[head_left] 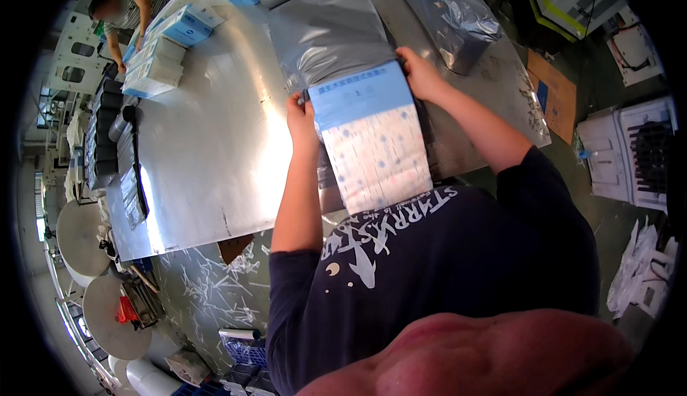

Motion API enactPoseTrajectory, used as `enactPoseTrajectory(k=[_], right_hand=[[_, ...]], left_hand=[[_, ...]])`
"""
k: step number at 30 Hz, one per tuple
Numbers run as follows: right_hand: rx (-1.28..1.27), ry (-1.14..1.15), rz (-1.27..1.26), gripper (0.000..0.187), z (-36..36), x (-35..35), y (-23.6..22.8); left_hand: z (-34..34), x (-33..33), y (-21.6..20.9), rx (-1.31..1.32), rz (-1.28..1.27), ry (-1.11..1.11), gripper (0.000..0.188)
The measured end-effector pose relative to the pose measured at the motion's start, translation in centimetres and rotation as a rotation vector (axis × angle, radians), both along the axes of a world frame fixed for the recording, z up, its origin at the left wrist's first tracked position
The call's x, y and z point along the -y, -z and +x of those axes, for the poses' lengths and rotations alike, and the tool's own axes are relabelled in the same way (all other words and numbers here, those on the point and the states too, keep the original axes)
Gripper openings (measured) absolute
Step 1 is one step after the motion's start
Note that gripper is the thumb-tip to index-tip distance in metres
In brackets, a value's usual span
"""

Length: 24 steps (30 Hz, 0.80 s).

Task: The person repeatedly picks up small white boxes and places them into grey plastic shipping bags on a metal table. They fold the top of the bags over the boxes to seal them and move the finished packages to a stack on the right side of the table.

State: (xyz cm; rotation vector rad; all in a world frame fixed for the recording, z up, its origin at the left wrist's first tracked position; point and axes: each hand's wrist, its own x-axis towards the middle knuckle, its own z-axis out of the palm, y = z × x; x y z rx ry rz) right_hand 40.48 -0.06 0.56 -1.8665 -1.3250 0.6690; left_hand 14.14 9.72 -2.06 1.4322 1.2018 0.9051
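Left hand point(300, 120) and right hand point(424, 80) each pinch one side of a grey bag's point(333, 31) mouth. One blue-and-white package point(377, 153) lies partly inside, its patterned end outside, toward the torso. One bulging grey sack point(458, 17) sits right on the metal table point(215, 153). One co-worker point(132, 15) reaches among boxes point(154, 74), far left; exact count unclear.

W/ our L hand point(300, 115) and R hand point(424, 80) we grip the sides of a grey plastic bag point(325, 35) at its mouth, the far end of a blue-&-white pack point(376, 149) under its film, near end sticking out twd our shirt point(458, 253). On the metal table point(215, 160) we've a wrapped grey parcel point(454, 20) to the R, plus blue/wht boxes point(154, 70) far L, nr a co-worker point(143, 6).
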Motion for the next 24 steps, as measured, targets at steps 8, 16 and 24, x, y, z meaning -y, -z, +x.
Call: enactPoseTrajectory(k=[8, 16, 24], right_hand=[[0.258, -0.481, -0.275, 0.013, -1.4, 8.3, -3.5], [0.16, -0.599, -0.535, 0.01, -1.3, 9.8, -6.9], [0.357, -0.784, -0.519, 0.016, -4.9, 11.6, -4.1]], left_hand=[[-5.7, 7.1, -1.5, -0.816, 0.131, 0.632, 0.044], [-4.9, 9.5, -4.5, -0.357, 0.015, 0.564, 0.036], [-5.9, 11.3, -0.8, -0.131, -0.51, 0.36, 0.018]])
